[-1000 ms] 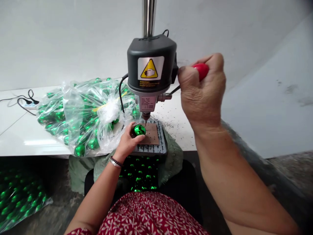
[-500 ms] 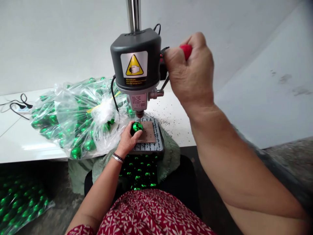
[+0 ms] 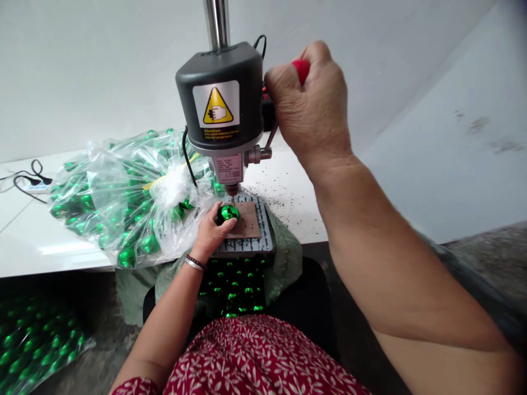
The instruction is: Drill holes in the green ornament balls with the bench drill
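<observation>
A dark grey drill press point(image 3: 220, 99) with a yellow warning sticker stands over a grey slotted base point(image 3: 267, 233). On the base lies a brown board point(image 3: 249, 220) with dark bits on it. My left hand point(image 3: 211, 230) grips a shiny green ball point(image 3: 229, 213) at the board's left side, close under the drill chuck point(image 3: 232, 190). Whether the bit touches the ball cannot be made out. My right hand point(image 3: 310, 104) is closed around the red-knobbed lever point(image 3: 302, 70) at the right of the drill head; the red end shows between thumb and fingers.
Clear plastic bags of green balls point(image 3: 119, 192) lie on the white table point(image 3: 37, 249) at left. Dark shavings scatter right of the base. Below are more green balls point(image 3: 234, 285), a green cloth point(image 3: 284, 258) and another bag point(image 3: 37, 340) at lower left.
The whole view has shifted slightly, with drill and hands appearing a little further left and the upper parts higher. Both hands keep their holds.
</observation>
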The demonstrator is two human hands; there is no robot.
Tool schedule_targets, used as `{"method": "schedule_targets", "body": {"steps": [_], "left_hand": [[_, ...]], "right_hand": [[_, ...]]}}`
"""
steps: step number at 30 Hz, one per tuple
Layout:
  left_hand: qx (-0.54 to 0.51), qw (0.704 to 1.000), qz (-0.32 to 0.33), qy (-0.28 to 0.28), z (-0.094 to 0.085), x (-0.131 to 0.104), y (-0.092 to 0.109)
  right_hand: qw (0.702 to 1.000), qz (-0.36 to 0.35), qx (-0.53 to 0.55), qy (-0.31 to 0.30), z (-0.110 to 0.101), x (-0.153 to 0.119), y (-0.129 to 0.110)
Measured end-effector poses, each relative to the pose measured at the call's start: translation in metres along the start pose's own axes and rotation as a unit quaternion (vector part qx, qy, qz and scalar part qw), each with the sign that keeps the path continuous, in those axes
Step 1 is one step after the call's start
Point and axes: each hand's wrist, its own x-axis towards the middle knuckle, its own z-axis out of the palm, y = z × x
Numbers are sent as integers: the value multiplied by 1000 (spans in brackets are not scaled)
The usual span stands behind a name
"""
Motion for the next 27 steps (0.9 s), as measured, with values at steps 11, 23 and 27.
{"method": "schedule_targets", "body": {"steps": [11, 23, 27], "left_hand": [[41, 995, 76, -40, 1, 3, 1], [18, 998, 56, -33, 11, 1, 2], [7, 997, 69, -39, 13, 0, 0]], "right_hand": [[1000, -4, 16, 11, 0, 0, 2], [1000, -2, 9, 25, 1, -2, 2], [999, -23, 24, 36, -2, -9, 4]]}}
